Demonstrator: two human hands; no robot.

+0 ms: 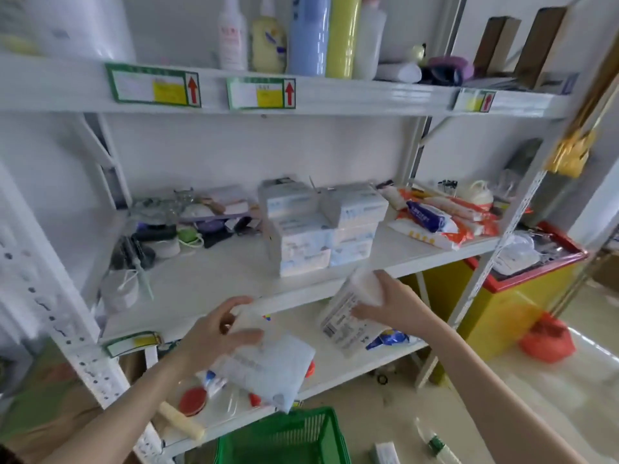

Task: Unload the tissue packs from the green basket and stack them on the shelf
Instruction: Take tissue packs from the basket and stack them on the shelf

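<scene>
While both hands lift above the basket, left hand clasps one soft pack, right hand pinches another pack endwise below the shelf stack; likely light, squashy, slick-wrapped: grip flat sides.

We hold one tissue pack in left hand, another in right hand, above green basket, before shelf.

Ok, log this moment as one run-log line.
left hand: holds pack | right hand: holds pack | stack: on shelf | basket: below
</scene>
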